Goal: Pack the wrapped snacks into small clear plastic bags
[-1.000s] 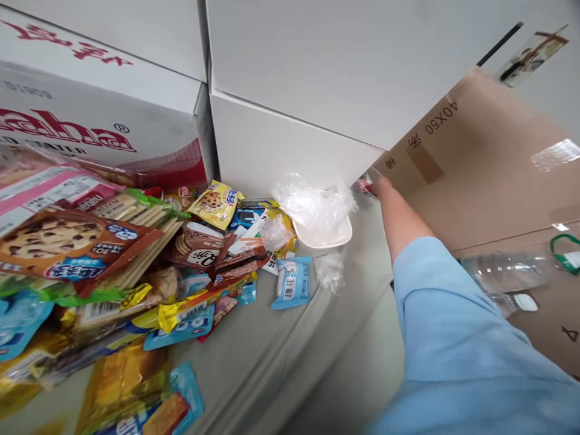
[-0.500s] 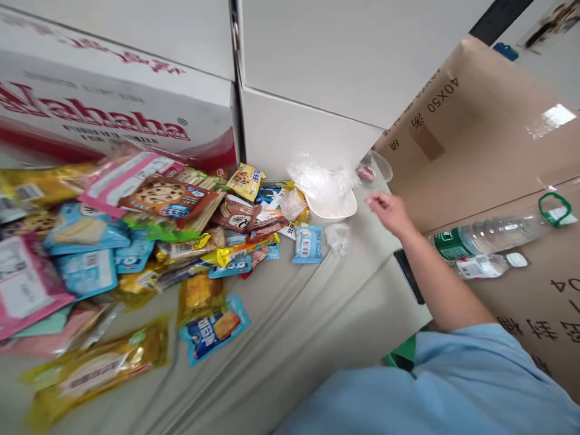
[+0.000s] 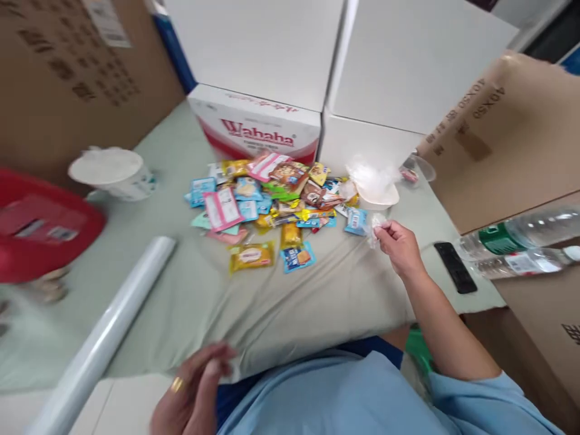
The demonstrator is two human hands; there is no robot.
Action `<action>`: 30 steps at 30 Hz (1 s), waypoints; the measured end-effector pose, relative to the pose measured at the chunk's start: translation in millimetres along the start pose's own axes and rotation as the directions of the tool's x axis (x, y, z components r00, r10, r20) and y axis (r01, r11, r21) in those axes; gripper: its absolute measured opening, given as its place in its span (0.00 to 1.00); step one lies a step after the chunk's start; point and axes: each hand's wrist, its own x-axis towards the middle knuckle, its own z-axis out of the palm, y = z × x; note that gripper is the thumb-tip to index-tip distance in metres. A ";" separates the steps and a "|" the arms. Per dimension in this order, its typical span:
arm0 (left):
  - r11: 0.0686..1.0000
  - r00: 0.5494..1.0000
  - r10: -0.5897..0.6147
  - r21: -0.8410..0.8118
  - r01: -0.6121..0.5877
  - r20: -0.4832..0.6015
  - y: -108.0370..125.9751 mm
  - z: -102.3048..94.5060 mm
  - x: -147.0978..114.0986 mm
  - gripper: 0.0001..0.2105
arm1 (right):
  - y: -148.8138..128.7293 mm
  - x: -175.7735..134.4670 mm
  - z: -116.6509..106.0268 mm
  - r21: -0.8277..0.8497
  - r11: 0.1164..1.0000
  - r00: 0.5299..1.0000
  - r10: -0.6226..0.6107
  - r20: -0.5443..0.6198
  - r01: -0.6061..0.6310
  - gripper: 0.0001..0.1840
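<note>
Over at the far left I see a red container [image 3: 40, 232], a white tub [image 3: 115, 175], then a pale roll [image 3: 111, 326] slanting over the front edge of the table [image 3: 312, 311]. The left hand [image 3: 193, 386], blurred, is by that edge with fingers curled near the thumb; I can't tell whether it grips anything. Snack packets [image 3: 267, 208] heap before the Wahaha box [image 3: 263, 130], and a blue packet [image 3: 356, 221] sits just left of a crumpled plastic scrap [image 3: 373, 232]. Its longer side runs roughly from the white bowl [image 3: 383, 200] behind toward the table's front. The right hand [image 3: 402, 246] pinches it. Farther right: a black phone [image 3: 455, 267], two clear bottles [image 3: 521, 235].
</note>
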 end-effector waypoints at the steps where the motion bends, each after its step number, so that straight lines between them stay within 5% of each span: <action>1: 0.979 0.996 -0.091 -0.182 0.088 -0.007 12.3 13.4 3.3 0.15 | -11.8 -18.6 16.6 0.088 0.995 0.997 0.031 0.075 -0.037 0.18; 4: 0.730 0.966 -0.149 -0.636 0.252 0.212 37.3 57.5 24.6 0.29 | -47.0 -70.1 67.8 0.268 0.938 0.921 0.110 0.375 -0.221 0.21; 7: 0.563 0.892 -0.092 -0.716 0.413 0.442 49.2 84.1 45.6 0.43 | -69.6 -101.8 105.9 0.356 0.796 0.754 0.182 0.631 -0.490 0.23; 9: 0.505 0.816 -0.048 -0.691 0.517 0.576 52.4 88.5 53.6 0.41 | -73.4 -108.5 116.4 0.386 0.724 0.714 0.207 0.669 -0.572 0.24; 11: 0.494 0.790 -0.060 -0.669 0.555 0.610 51.6 86.6 58.1 0.32 | -69.1 -106.3 115.2 0.425 0.713 0.765 0.242 0.597 -0.558 0.24; 14: 0.515 0.854 -0.157 -0.697 0.499 0.496 43.3 81.5 62.8 0.23 | -54.5 -96.8 102.8 0.437 0.760 0.854 0.294 0.429 -0.481 0.24; 18: 0.578 0.887 -0.198 -0.681 0.449 0.417 28.0 78.8 66.4 0.22 | -37.8 -89.4 92.5 0.401 0.778 0.863 0.349 0.365 -0.484 0.25; 20: 0.705 0.922 -0.174 -0.611 0.361 0.345 22.6 77.8 65.5 0.20 | -34.8 -88.7 93.3 0.407 0.766 0.858 0.364 0.362 -0.497 0.26; 23: 0.940 0.995 0.035 -0.340 -0.002 0.088 20.7 76.8 61.2 0.19 | -34.8 -88.4 97.9 0.414 0.740 0.841 0.397 0.366 -0.530 0.28; 25: 0.949 0.952 0.303 -0.106 -0.298 0.036 23.3 79.3 58.5 0.26 | -35.3 -87.8 100.8 0.406 0.722 0.820 0.416 0.393 -0.561 0.29; 27: 0.860 0.852 0.504 0.014 -0.511 0.144 26.8 86.6 57.8 0.27 | -35.0 -87.4 102.6 0.402 0.701 0.797 0.422 0.432 -0.589 0.30; 30: 0.816 0.788 0.541 0.045 -0.577 0.296 29.9 103.4 60.6 0.12 | -33.1 -88.2 102.2 0.413 0.673 0.776 0.416 0.474 -0.614 0.31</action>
